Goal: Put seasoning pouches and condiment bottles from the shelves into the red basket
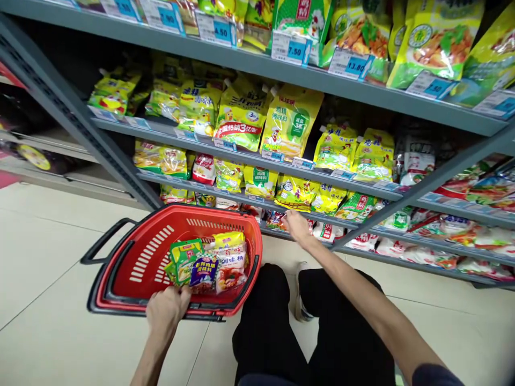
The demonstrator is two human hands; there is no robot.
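The shopping basket was moulded plastic with a glossy red finish, and its handles were a duller, matt black plastic. The sachets inside it were thin plastic film, shiny and crinkled where the light caught them, and the seasoning packets on the shelves had the same glossy film. The shelves were grey painted metal, smooth with a low sheen. The price tags looked like paper behind smooth, shiny plastic. The floor tiles were smooth and faintly polished, while the trousers were matt black cloth.
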